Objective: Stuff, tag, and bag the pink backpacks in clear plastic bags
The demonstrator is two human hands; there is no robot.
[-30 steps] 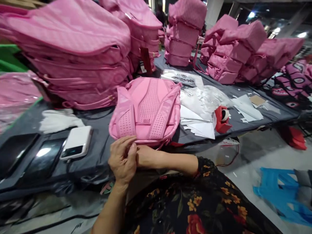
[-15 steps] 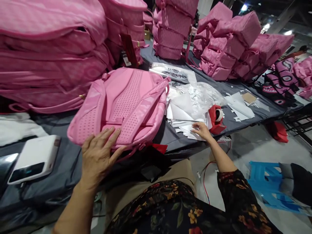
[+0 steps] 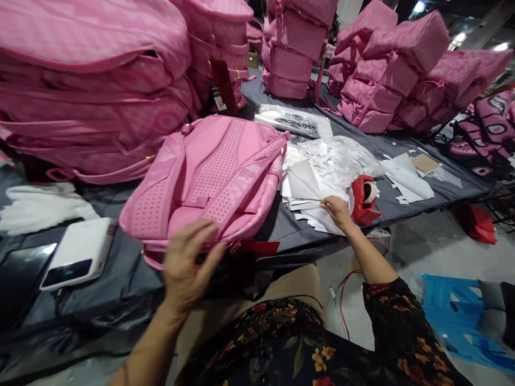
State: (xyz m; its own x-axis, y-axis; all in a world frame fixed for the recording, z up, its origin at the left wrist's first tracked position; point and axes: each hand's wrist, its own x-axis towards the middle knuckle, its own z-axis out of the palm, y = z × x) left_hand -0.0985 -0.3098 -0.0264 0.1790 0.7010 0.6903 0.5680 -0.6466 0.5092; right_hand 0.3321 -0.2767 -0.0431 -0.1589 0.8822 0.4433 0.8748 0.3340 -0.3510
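A pink backpack (image 3: 209, 177) lies on the dark cloth of the table, its straps facing up. Over its lower front edge is my left hand (image 3: 191, 265), fingers apart and slightly blurred, holding nothing. My right hand (image 3: 338, 213) rests at a pile of white paper sheets (image 3: 303, 185), its thumb and fingers pressed together at the edge of the sheets. Just right of it stands a red tape dispenser (image 3: 364, 201) with a roll of tape. Beneath the backpack's front edge a red tag (image 3: 262, 249) hangs out.
Stacked pink bags (image 3: 92, 91) rise at the left and back. A white power bank (image 3: 80, 254), white gloves (image 3: 46, 206) and a dark phone (image 3: 24, 279) lie at the left. A clear plastic bag (image 3: 341, 155) sits behind the papers. A blue stool (image 3: 454, 305) stands on the floor.
My left hand has moved right and down along the backpack's front edge. The fingers of my right hand have closed at the papers. The whole view has shifted slightly.
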